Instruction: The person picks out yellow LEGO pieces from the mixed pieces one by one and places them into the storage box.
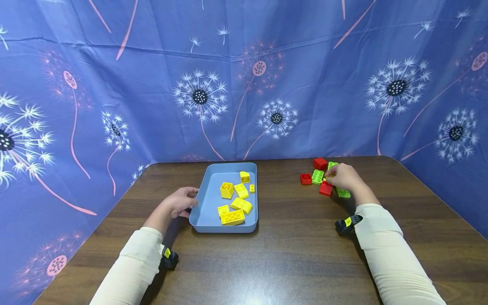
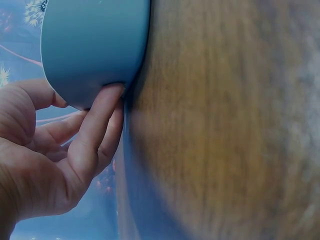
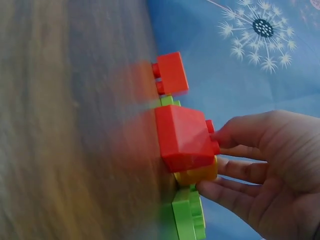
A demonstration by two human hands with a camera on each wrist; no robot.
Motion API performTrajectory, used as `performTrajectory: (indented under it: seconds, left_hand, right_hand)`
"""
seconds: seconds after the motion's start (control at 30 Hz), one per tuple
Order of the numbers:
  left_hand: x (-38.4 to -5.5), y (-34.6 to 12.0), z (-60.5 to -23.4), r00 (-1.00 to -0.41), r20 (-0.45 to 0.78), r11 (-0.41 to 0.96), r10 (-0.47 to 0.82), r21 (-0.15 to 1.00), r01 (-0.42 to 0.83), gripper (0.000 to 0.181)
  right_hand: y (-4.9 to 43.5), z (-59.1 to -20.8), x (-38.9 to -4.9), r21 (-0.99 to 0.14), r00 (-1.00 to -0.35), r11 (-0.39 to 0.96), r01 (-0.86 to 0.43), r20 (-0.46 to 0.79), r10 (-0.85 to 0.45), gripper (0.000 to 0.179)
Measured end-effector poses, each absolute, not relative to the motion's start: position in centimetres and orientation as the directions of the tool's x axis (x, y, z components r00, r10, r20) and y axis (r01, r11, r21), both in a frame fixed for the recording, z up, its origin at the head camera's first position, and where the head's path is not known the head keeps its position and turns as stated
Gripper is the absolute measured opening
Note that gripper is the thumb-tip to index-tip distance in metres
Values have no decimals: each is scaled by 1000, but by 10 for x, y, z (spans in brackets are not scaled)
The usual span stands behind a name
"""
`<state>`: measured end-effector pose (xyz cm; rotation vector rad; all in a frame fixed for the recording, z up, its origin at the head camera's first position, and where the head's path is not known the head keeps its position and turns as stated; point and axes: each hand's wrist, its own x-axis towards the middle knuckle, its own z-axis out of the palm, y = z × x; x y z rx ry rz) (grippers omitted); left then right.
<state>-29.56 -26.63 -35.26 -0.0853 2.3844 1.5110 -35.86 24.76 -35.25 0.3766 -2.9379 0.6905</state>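
Observation:
The blue tray (image 1: 203, 224) lies on the table with several yellow bricks (image 1: 232, 217) inside. My left hand (image 1: 182, 202) grips its left side; in the left wrist view, fingertips (image 2: 112, 92) press its outer wall and the thumb is by the rim. At the right, my right hand (image 1: 345, 178) reaches into a group of red and green bricks. Its fingers pinch a yellow brick (image 3: 197, 175), which sits partly hidden behind a red brick (image 3: 185, 137). The thumb side is close against that red brick's studs.
Beside my right hand lie more red bricks (image 1: 320, 164) and green bricks (image 1: 317, 176). The brown wooden table (image 1: 286, 254) spreads between tray and brick group. A blue dandelion-print cloth (image 1: 236, 118) hangs behind the table and along its sides.

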Motion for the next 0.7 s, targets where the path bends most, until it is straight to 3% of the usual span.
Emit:
performTrajectory:
  seconds: [0.37, 0.7]
  left_hand:
    - [-295, -265, -352, -949, -299, 451, 99, 864, -225, 60]
    - [-296, -265, -352, -948, -304, 449, 92, 863, -233, 61]
  right_hand:
    - [245, -353, -360, -432, -979, 881, -192, 145, -142, 24]
    - [246, -351, -357, -404, -971, 895, -186, 213, -106, 22]
